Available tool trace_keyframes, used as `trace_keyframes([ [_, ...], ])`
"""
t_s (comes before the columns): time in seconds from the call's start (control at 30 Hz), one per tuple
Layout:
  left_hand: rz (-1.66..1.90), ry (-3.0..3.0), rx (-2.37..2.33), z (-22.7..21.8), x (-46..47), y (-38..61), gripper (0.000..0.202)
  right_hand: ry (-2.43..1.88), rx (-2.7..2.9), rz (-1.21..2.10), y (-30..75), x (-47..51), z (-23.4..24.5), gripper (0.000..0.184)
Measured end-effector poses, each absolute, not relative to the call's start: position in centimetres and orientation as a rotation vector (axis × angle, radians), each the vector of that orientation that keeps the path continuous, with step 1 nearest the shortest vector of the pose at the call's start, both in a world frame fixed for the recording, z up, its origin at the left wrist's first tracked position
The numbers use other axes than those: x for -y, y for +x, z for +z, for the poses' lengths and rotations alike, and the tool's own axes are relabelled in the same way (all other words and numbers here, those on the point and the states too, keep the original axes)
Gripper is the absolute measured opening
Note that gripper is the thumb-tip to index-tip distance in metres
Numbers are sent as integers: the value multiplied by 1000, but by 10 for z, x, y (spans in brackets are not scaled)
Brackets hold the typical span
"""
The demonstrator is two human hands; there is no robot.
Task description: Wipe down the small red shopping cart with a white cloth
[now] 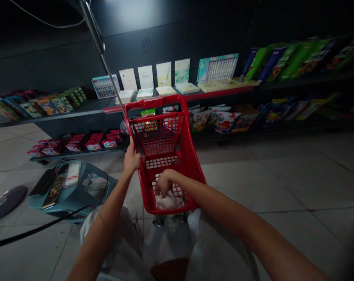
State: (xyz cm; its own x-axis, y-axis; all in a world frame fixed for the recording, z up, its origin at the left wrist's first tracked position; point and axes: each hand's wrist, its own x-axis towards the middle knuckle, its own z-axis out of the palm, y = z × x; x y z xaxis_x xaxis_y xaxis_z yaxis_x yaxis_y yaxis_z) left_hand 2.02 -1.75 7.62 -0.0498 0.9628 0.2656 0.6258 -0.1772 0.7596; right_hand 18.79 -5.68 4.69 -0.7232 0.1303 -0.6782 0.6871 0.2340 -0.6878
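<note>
A small red plastic shopping cart (191, 148) with grid walls stands right in front of me. My left hand (132, 159) is closed around its left side rim, thumb pointing up along the edge. Inside the basket, my right hand (164, 182) reaches down with bent fingers pressed to a crumpled pale cloth (168, 201). The cloth lies on the basket's floor at the end nearest me. Part of my right fingertips is hidden by the hand itself and the cloth.
Behind the cart runs a dark shelf (86, 108) with boxes, white booklets (146, 77) and snack bags (226, 119). At left sit a grey-blue plastic stool (92, 171) with a phone-like item on it, a black cable (39, 231) and a round stand base (8, 203). A metal pole rises behind the cart.
</note>
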Motion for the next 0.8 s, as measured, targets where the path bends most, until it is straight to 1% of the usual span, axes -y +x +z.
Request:
trace_keyframes([
  [0.07, 1111, 1833, -1668, 76, 16, 19, 103, 538, -2027, -1687, 199, 52, 66, 37],
  [0.13, 1118, 1840, -1651, 77, 14, 17, 102, 424, -2140, -1737, 211, 51, 82, 36],
  [0.17, 1117, 1838, -1646, 77, 13, 15, 102, 444, -2199, -1661, 217, 54, 86, 34],
  [0.27, 1103, 1824, -1652, 78, 11, 12, 99, 671, -2196, -1248, 233, 68, 88, 28],
  [0.33, 1102, 1824, -1655, 78, 8, 10, 99, 714, -2174, -1161, 241, 76, 87, 27],
  [0.5, 1147, 1858, -1551, 76, -11, 5, 99, 597, -2447, -1474, 257, 84, 105, 27],
  [0.57, 1166, 1858, -1561, 79, -20, 3, 95, 607, -2502, -1484, 262, 85, 116, 26],
  [0.63, 1198, 1887, -1648, 86, -23, 2, 85, 675, -2509, -1414, 265, 87, 122, 25],
  [0.7, 1248, 1984, -1739, 95, -12, 4, 67, 778, -2540, -1299, 264, 89, 123, 27],
  [0.73, 1275, 2061, -1751, 99, -1, 6, 58, 813, -2577, -1243, 263, 90, 121, 27],
  [0.8, 1256, 2224, -1657, 104, 29, 13, 49, 828, -2671, -1160, 260, 90, 117, 25],
])
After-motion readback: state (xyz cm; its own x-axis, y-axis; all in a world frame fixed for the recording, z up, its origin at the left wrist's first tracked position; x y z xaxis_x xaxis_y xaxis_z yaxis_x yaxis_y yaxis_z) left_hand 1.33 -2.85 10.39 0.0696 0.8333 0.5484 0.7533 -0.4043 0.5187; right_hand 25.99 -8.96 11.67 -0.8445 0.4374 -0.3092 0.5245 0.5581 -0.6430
